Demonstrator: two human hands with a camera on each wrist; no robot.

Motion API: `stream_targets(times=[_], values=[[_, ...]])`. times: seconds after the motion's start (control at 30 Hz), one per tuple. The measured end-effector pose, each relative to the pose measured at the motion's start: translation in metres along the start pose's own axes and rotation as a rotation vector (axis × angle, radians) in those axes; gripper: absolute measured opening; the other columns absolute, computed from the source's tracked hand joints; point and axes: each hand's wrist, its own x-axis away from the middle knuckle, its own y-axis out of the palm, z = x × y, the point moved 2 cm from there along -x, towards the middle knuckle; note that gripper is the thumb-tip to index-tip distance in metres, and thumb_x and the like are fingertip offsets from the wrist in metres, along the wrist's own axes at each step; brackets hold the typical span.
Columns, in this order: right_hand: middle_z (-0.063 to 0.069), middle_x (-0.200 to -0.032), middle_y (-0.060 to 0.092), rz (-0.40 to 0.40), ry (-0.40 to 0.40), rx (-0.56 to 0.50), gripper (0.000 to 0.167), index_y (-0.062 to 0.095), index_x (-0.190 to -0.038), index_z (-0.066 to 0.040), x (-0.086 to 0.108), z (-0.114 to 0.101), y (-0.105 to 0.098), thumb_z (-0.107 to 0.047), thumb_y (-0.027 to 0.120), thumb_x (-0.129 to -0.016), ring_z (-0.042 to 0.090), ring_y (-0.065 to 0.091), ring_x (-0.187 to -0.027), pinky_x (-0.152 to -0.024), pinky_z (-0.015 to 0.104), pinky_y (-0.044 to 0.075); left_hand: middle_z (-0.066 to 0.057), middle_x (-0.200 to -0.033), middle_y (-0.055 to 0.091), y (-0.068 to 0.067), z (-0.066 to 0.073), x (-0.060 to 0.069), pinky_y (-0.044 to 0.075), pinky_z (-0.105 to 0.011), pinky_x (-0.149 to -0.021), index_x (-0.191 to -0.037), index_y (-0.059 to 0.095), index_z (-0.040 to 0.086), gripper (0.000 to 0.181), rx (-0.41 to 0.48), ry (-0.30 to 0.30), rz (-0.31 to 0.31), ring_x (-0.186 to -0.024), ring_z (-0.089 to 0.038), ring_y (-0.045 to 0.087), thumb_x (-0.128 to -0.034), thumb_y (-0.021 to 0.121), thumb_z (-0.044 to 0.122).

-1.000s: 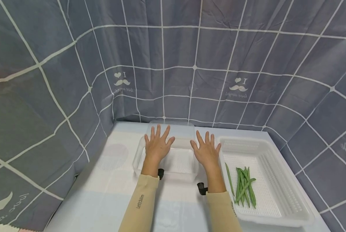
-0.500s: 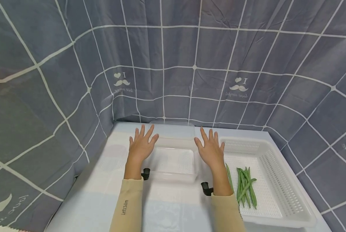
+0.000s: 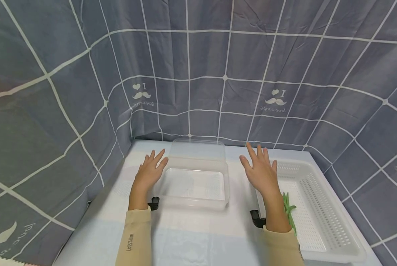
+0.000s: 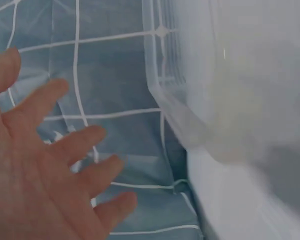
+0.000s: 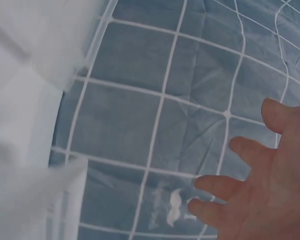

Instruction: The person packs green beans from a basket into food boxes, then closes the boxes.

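- presently, the person's left hand is released, its fingers spread and slightly bent, at the left side of a clear, rectangular plastic container; whether it touches the container wall cannot be told.
- the right hand is released too — fingers fanned apart, thumb out to the side — and in the head view it overlaps the left edge of a large white plastic basket with slotted walls.
- the clear container stands upright on the table between the two hands, nearer the left one.
- just behind it lies a flat, see-through plastic lid, close to the table's far edge.
- slender green bean pods lie in the basket, near its left side, partly hidden behind the right forearm.
- both forearms wear beige sleeves, and a small black fitting shows at each wrist.
- the table has a pale white and light-blue cover; around it hangs a grey-blue curtain with white grid lines — moustache prints and mirrored lettering on it.
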Motion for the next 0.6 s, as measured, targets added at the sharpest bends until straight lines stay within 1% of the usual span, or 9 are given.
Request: stream_targets(times=[0.07, 0.17, 0.3, 0.37, 0.43, 0.53, 0.6], values=[[0.023, -0.178, 0.001, -0.005, -0.003, 0.013, 0.072, 0.013, -0.172, -0.026, 0.003, 0.006, -0.009, -0.061, 0.032, -0.112, 0.046, -0.006, -0.166, -0.123, 0.083, -0.006, -0.011, -0.181, -0.001, -0.001, -0.007, 0.001, 0.001, -0.078, -0.127, -0.171, 0.017, 0.037, 0.071, 0.044, 0.004, -0.024, -0.167, -0.043, -0.006, -0.1087, 0.026, 0.07], [0.024, -0.178, 0.0, -0.012, -0.003, 0.042, 0.073, 0.012, -0.172, -0.026, 0.006, 0.018, -0.021, -0.062, 0.03, -0.112, 0.048, -0.006, -0.165, -0.121, 0.084, -0.004, -0.007, -0.181, -0.001, -0.001, -0.018, 0.002, 0.007, -0.082, -0.125, -0.17, 0.017, 0.041, 0.07, 0.124, 0.013, -0.054, -0.166, -0.046, 0.0, -0.1076, 0.029, 0.072], [0.028, -0.176, -0.001, -0.018, 0.012, 0.083, 0.075, 0.01, -0.173, -0.024, 0.005, 0.043, -0.034, -0.064, 0.028, -0.111, 0.052, -0.005, -0.164, -0.12, 0.086, -0.004, -0.006, -0.181, 0.007, 0.004, -0.034, -0.001, 0.013, -0.079, -0.126, -0.169, 0.018, 0.045, 0.071, 0.213, 0.007, -0.077, -0.165, -0.048, 0.01, -0.1056, 0.034, 0.074], [0.03, -0.175, 0.0, -0.022, 0.026, 0.098, 0.077, 0.01, -0.172, -0.023, 0.005, 0.058, -0.038, -0.065, 0.027, -0.111, 0.055, -0.004, -0.162, -0.118, 0.087, -0.003, -0.007, -0.18, 0.013, 0.008, -0.04, -0.003, 0.015, -0.076, -0.128, -0.168, 0.018, 0.047, 0.071, 0.251, 0.001, -0.086, -0.165, -0.047, 0.015, -0.1053, 0.036, 0.074], [0.033, -0.174, 0.001, -0.028, 0.042, 0.111, 0.078, 0.009, -0.172, -0.022, 0.006, 0.073, -0.04, -0.066, 0.025, -0.111, 0.057, -0.003, -0.161, -0.117, 0.088, -0.002, -0.009, -0.18, 0.016, 0.011, -0.046, -0.005, 0.018, -0.073, -0.129, -0.168, 0.018, 0.047, 0.07, 0.291, 0.008, -0.094, -0.164, -0.045, 0.018, -0.1058, 0.038, 0.072], [0.037, -0.172, 0.003, -0.046, 0.068, 0.125, 0.079, 0.008, -0.172, -0.02, 0.007, 0.094, -0.042, -0.066, 0.024, -0.111, 0.061, 0.0, -0.159, -0.115, 0.09, 0.0, -0.009, -0.179, 0.018, 0.016, -0.052, -0.009, 0.02, -0.067, -0.131, -0.17, 0.02, 0.041, 0.07, 0.355, 0.043, -0.091, -0.165, -0.042, 0.02, -0.1077, 0.042, 0.066], [0.04, -0.17, 0.005, -0.065, 0.08, 0.132, 0.079, 0.008, -0.172, -0.017, 0.007, 0.106, -0.042, -0.064, 0.024, -0.111, 0.064, 0.003, -0.157, -0.115, 0.09, 0.004, -0.007, -0.179, 0.019, 0.02, -0.056, -0.011, 0.021, -0.065, -0.132, -0.17, 0.023, 0.036, 0.071, 0.398, 0.06, -0.078, -0.165, -0.04, 0.02, -0.1082, 0.045, 0.063]])
